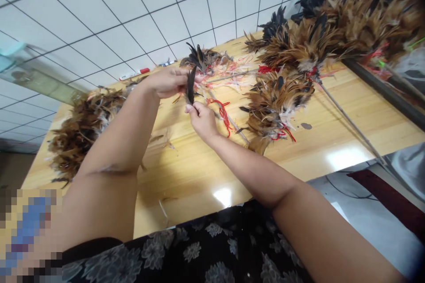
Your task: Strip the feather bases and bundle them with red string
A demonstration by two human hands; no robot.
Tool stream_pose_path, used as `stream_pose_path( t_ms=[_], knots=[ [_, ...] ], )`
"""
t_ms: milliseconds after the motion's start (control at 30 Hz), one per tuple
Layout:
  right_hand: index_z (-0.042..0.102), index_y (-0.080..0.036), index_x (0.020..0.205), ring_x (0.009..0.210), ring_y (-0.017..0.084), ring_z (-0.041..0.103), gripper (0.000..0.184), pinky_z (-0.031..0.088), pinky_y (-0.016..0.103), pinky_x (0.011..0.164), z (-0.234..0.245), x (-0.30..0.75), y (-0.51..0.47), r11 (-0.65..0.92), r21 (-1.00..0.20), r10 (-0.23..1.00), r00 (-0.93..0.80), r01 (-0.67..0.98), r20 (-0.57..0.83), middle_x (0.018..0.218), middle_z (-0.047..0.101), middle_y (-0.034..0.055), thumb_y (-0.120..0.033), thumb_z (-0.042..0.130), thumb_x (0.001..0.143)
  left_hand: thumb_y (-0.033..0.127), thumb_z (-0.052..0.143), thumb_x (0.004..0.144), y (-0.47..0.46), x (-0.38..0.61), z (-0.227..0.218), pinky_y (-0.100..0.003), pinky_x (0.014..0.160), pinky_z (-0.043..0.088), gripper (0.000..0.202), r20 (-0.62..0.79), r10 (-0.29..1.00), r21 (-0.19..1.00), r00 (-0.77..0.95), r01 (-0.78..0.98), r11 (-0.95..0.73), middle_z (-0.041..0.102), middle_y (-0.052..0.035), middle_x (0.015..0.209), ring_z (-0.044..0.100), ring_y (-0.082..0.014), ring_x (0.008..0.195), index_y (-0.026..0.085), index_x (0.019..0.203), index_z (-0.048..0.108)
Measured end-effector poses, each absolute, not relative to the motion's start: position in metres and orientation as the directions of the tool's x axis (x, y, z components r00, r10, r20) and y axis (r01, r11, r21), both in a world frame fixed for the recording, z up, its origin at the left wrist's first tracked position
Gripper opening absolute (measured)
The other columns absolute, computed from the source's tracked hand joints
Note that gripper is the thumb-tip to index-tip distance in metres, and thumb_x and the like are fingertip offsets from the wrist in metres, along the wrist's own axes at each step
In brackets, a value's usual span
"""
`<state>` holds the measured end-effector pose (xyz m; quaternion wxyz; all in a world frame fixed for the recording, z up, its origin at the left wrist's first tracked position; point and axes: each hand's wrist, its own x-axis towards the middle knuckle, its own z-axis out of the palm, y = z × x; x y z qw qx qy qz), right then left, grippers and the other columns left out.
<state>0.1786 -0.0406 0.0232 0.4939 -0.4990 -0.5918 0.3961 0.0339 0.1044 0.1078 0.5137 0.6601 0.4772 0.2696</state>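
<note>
Overall state: several feather-bound lengths lie on the wooden table [186,194] — a stretch of bare rod and loose fibres remain, as far as can be judged.
Far left of the red cord [222,115]: a brown feather mass [86,128], dense, layered and soft-edged.
Left hand [168,82]: fingers together, pinching the upper part of a narrow dark feather [190,85], just left of the red cord.
Right hand [202,119]: fingertips closed on the feather's lower end, just beside the red cord.
Held feather: upright between both hands, above the red cord.
Behind the red cord: a small feather tuft [201,58], trailing red and pale threads.
Right of the red cord: a thin wooden rod [232,75], then a large feather bundle [279,101] — tawny barbs, glossy black tips, red binding — and a long bare rod [348,119].
Far right: a dark rail [381,88], well apart from the red cord.
</note>
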Motion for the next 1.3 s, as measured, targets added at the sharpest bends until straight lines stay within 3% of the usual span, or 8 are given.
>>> stream_pose_path(
  t_ms=[100, 233, 367, 600, 800, 1067, 1200, 1300],
  knots=[
    [0.069, -0.024, 0.093, 0.090, 0.018, 0.064, 0.033, 0.042, 0.031, 0.085, 0.026, 0.180, -0.040, 0.116, -0.972, 0.993, -0.031, 0.203, 0.112, 0.091, 0.072, -0.0011, -0.030, 0.068, 0.126, 0.042, 0.119, 0.082, 0.063, 0.011, 0.108, -0.030, 0.065, 0.051, 0.044, -0.188, 0.857, 0.949, 0.479, 0.312, 0.034, 0.073, -0.0076, 0.080, 0.065, -0.0194, 0.070, 0.017, 0.082, 0.083],
    [0.069, -0.023, 0.095, 0.099, 0.022, 0.070, 0.030, 0.044, 0.033, 0.089, 0.032, 0.183, -0.042, 0.129, -0.941, 0.992, -0.048, 0.313, 0.121, 0.103, 0.080, 0.0044, -0.028, 0.069, 0.125, 0.055, 0.128, 0.065, 0.013, 0.009, 0.104, -0.029, 0.067, 0.058, 0.060, -0.039, 0.845, 0.985, 0.533, 0.162, -0.056, 0.075, -0.0088, 0.079, 0.069, -0.0199, 0.071, 0.016, 0.082, 0.087],
    [0.076, -0.021, 0.104, 0.112, 0.026, 0.078, 0.026, 0.047, 0.034, 0.094, 0.029, 0.182, -0.044, 0.202, -0.880, 0.978, -0.135, 0.430, 0.159, 0.120, 0.088, 0.0111, -0.025, 0.063, 0.126, 0.047, 0.128, 0.068, -0.015, 0.016, 0.088, -0.024, 0.064, 0.056, 0.054, 0.107, 0.929, 0.979, 0.353, 0.127, -0.161, 0.074, -0.0055, 0.075, 0.066, -0.0168, 0.067, 0.017, 0.078, 0.084],
    [0.082, -0.021, 0.124, 0.105, 0.024, 0.075, 0.022, 0.052, 0.035, 0.095, 0.015, 0.180, -0.042, 0.346, -0.812, 0.927, -0.305, 0.470, 0.219, 0.119, 0.087, 0.0081, -0.036, 0.066, 0.126, 0.022, 0.119, 0.080, -0.034, -0.008, 0.078, -0.017, 0.057, 0.049, 0.039, 0.147, 0.989, 0.989, 0.014, 0.006, -0.147, 0.068, -0.0007, 0.068, 0.060, -0.0115, 0.060, 0.017, 0.075, 0.080],
    [0.080, -0.019, 0.137, 0.106, 0.024, 0.076, 0.034, 0.057, 0.037, 0.101, 0.002, 0.176, -0.042, 0.471, -0.811, 0.853, -0.414, 0.347, 0.318, 0.120, 0.084, 0.0085, -0.049, 0.073, 0.122, 0.030, 0.122, 0.081, -0.061, -0.025, 0.073, -0.020, 0.059, 0.052, 0.040, 0.130, 0.992, 0.991, 0.006, -0.025, -0.129, 0.072, -0.0027, 0.071, 0.063, -0.0133, 0.061, 0.017, 0.079, 0.083],
    [0.080, -0.021, 0.099, 0.109, 0.026, 0.075, 0.038, 0.055, 0.036, 0.102, -0.002, 0.176, -0.047, 0.439, -0.891, 0.767, -0.566, 0.116, 0.303, 0.109, 0.084, 0.0088, -0.052, 0.068, 0.117, 0.059, 0.126, 0.070, -0.084, -0.017, 0.064, -0.023, 0.061, 0.053, 0.060, 0.197, 0.976, 0.980, 0.090, -0.004, -0.198, 0.075, -0.0035, 0.074, 0.064, -0.0152, 0.063, 0.018, 0.085, 0.085],
    [0.079, -0.022, 0.098, 0.091, 0.022, 0.065, 0.038, 0.054, 0.036, 0.092, -0.002, 0.179, -0.049, 0.307, -0.951, 0.782, -0.581, 0.041, 0.227, 0.093, 0.074, 0.0038, -0.058, 0.076, 0.105, 0.065, 0.124, 0.070, -0.092, -0.015, 0.064, -0.023, 0.062, 0.053, 0.065, 0.189, 0.980, 0.982, 0.058, -0.013, -0.189, 0.073, -0.0028, 0.072, 0.063, -0.0150, 0.063, 0.018, 0.083, 0.081],
    [0.080, -0.023, 0.099, 0.097, 0.023, 0.068, 0.045, 0.058, 0.038, 0.097, 0.001, 0.182, -0.050, 0.269, -0.963, 0.791, -0.573, 0.011, 0.214, 0.099, 0.075, 0.0047, -0.068, 0.083, 0.099, 0.058, 0.121, 0.075, -0.099, -0.018, 0.068, -0.025, 0.065, 0.053, 0.059, 0.166, 0.985, 0.986, 0.042, -0.009, -0.166, 0.072, -0.0036, 0.073, 0.065, -0.0167, 0.066, 0.018, 0.081, 0.078]
  ],
)
